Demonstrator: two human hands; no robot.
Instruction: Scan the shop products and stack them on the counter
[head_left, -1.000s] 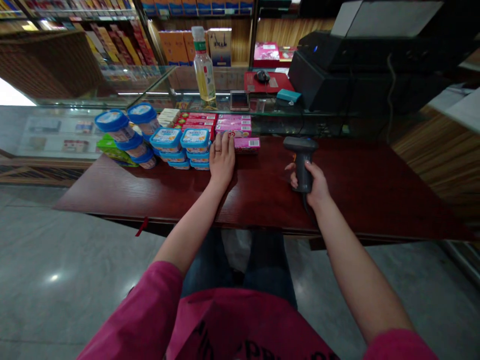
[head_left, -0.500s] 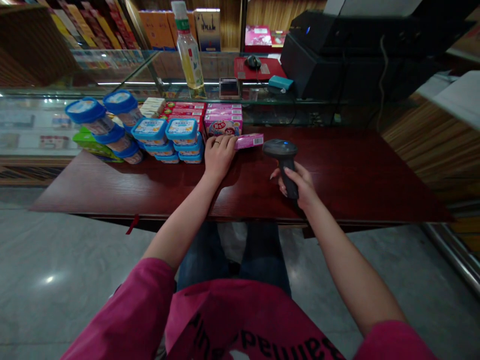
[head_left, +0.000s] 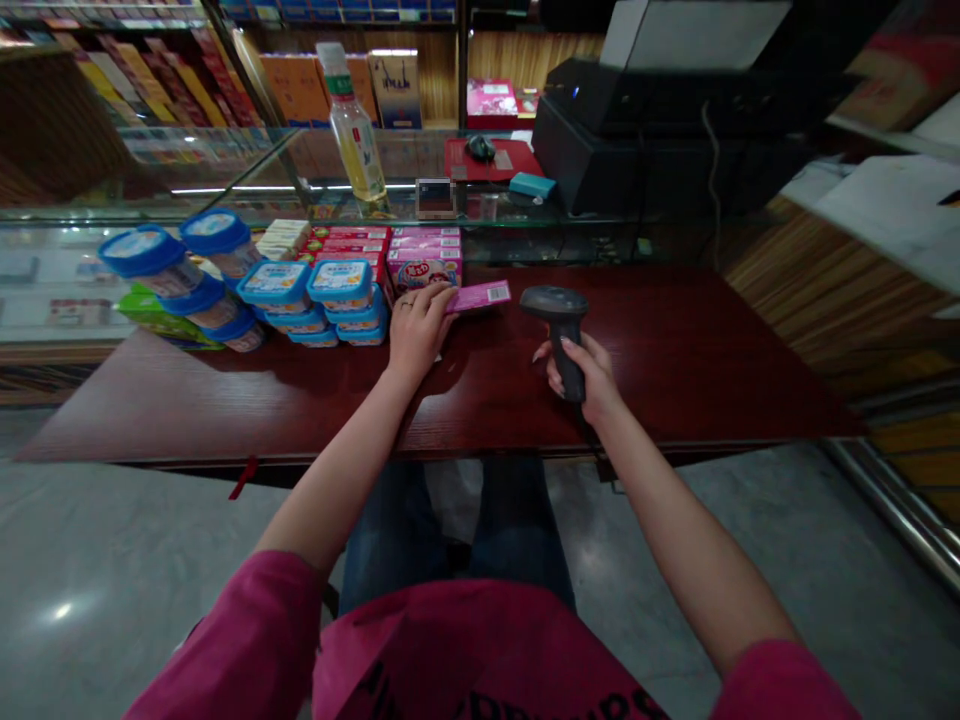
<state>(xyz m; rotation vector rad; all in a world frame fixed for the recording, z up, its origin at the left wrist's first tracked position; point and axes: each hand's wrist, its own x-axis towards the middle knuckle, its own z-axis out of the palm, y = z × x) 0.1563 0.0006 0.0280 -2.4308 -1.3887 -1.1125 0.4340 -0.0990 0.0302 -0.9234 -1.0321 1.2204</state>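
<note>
My left hand (head_left: 417, 326) grips one end of a slim pink box (head_left: 480, 296) and holds it just above the dark red table (head_left: 675, 350), barcode side up. My right hand (head_left: 583, 370) is wrapped round the handle of a grey barcode scanner (head_left: 559, 318), whose head sits a short way right of the pink box. Behind my left hand lie stacked pink and red boxes (head_left: 424, 255). Left of them stand blue-lidded tubs (head_left: 307, 295) in short stacks.
A glass display counter (head_left: 225, 190) runs behind the table, with an oil bottle (head_left: 352, 125) on top. A black cash register (head_left: 637, 140) stands at the back right. Round blue-lidded jars (head_left: 169, 265) and green packs (head_left: 154, 310) sit at the table's left.
My left hand has closed on the pink box and lifted it off the table toward the scanner. My right hand has brought the scanner left, closer to the box.
</note>
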